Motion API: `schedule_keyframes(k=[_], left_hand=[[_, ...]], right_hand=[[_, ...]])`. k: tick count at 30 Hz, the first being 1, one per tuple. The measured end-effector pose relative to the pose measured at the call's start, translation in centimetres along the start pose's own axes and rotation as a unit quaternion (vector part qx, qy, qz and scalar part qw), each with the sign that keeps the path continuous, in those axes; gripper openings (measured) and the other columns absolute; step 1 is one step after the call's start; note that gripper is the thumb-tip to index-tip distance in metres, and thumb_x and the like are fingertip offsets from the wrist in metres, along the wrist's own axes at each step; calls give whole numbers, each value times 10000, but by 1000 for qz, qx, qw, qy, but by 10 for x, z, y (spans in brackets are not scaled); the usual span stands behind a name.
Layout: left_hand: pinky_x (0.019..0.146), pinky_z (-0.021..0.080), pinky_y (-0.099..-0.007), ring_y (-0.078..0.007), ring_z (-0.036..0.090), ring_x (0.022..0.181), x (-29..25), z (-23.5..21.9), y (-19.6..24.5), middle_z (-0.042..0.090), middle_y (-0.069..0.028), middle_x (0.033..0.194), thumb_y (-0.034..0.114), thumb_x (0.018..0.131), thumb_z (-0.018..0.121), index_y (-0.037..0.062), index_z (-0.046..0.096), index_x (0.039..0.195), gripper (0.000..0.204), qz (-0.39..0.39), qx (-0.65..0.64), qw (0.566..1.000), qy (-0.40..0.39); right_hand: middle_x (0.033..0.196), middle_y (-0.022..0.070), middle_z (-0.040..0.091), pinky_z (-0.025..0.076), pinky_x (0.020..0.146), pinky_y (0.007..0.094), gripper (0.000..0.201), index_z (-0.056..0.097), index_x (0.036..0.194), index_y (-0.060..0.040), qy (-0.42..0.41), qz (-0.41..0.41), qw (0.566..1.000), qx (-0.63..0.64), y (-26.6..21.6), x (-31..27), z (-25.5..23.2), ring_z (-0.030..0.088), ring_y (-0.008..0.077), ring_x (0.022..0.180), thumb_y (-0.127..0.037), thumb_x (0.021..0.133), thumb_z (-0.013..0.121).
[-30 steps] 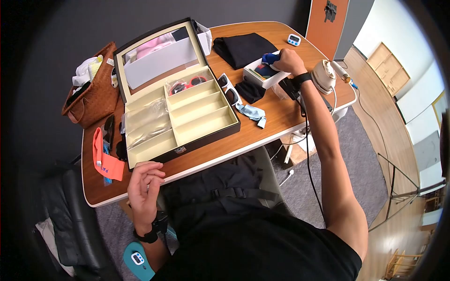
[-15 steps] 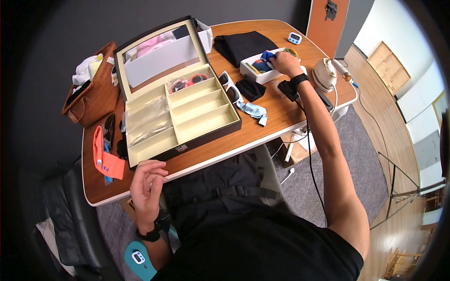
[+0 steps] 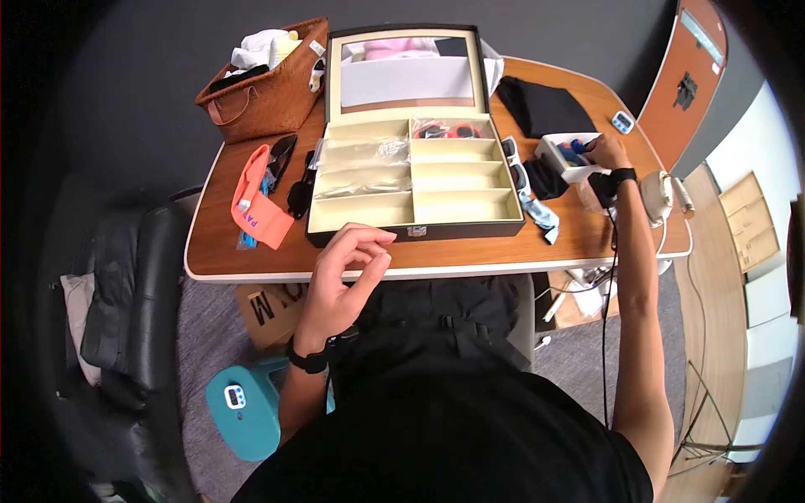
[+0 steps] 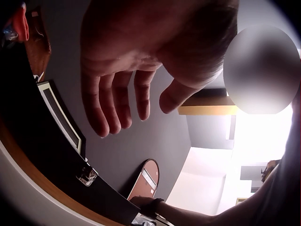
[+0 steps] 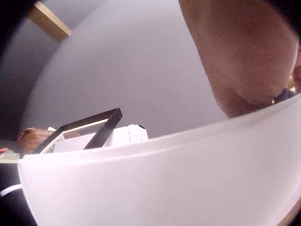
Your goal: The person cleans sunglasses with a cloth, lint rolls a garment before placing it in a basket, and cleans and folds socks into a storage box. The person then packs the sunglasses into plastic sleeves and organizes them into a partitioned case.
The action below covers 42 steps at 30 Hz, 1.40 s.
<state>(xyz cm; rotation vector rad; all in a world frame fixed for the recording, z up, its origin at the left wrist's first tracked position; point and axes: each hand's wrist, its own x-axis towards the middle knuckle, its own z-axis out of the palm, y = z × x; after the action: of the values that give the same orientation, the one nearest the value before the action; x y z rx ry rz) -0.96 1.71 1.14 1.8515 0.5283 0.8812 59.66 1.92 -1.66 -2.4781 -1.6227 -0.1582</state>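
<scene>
In the head view my right hand reaches into a small white box at the table's right side. Its fingers pinch a blue cloth, among other dark and coloured fabric in the box. The right wrist view shows the box's white wall large and close, hiding the fingertips. My left hand hovers at the table's front edge, loosely bent and holding nothing. Before it stands a black display case with cream compartments and its lid raised. Red sunglasses in plastic lie in a back compartment.
White sunglasses, a black cloth pouch and a light blue cloth lie between case and box. An orange band and a brown basket are on the left. A cream corded appliance stands near my right wrist.
The head view has swung left, so the table sits further right in it. My right hand has lowered the blue cloth into the white box. The left hand keeps its loose pose.
</scene>
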Motion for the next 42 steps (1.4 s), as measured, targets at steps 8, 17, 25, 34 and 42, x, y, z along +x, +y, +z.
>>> schedule_keyframes(k=[8, 17, 25, 34, 42], left_hand=[[971, 388, -421, -327, 529, 1070, 5, 7, -29, 598, -135, 1103, 135, 872, 657, 21, 619, 1102, 259, 88, 281, 947, 124], [1058, 316, -494, -365, 483, 1056, 7, 11, -56, 527, -148, 1061, 88, 882, 600, 44, 573, 1121, 244, 55, 348, 930, 108], [1123, 263, -520, -340, 494, 1102, 4, 9, -53, 532, -126, 1062, 137, 868, 648, 61, 579, 1150, 300, 60, 329, 936, 107], [1125, 287, -459, -323, 537, 1162, 5, 10, -47, 584, -141, 1163, 120, 848, 692, 32, 597, 1158, 337, 77, 303, 942, 122], [1068, 397, -443, -308, 516, 1260, 8, 21, -16, 467, -212, 1396, 343, 871, 718, -44, 297, 1446, 811, 36, -221, 975, -5]], right_hand=[[938, 180, 700, 528, 784, 459, 238, 749, 897, -64, -97, -13, 992, -82, -18, -14, -24, 674, 351, 884, -266, 822, 648], [915, 174, 704, 539, 776, 451, 225, 739, 865, -99, 88, -155, 982, 68, -167, -20, -59, 670, 361, 879, -291, 854, 623], [893, 185, 712, 550, 786, 414, 426, 744, 841, -23, -2, -89, 996, 18, -244, 26, -10, 691, 349, 869, -438, 747, 741], [757, 187, 654, 515, 660, 382, 245, 629, 876, 19, 171, -250, 904, 303, -282, -17, -61, 647, 339, 683, -224, 847, 633], [705, 56, 575, 455, 647, 283, 195, 541, 842, -1, 135, -348, 792, 484, -345, -136, -126, 538, 131, 661, -154, 930, 625]])
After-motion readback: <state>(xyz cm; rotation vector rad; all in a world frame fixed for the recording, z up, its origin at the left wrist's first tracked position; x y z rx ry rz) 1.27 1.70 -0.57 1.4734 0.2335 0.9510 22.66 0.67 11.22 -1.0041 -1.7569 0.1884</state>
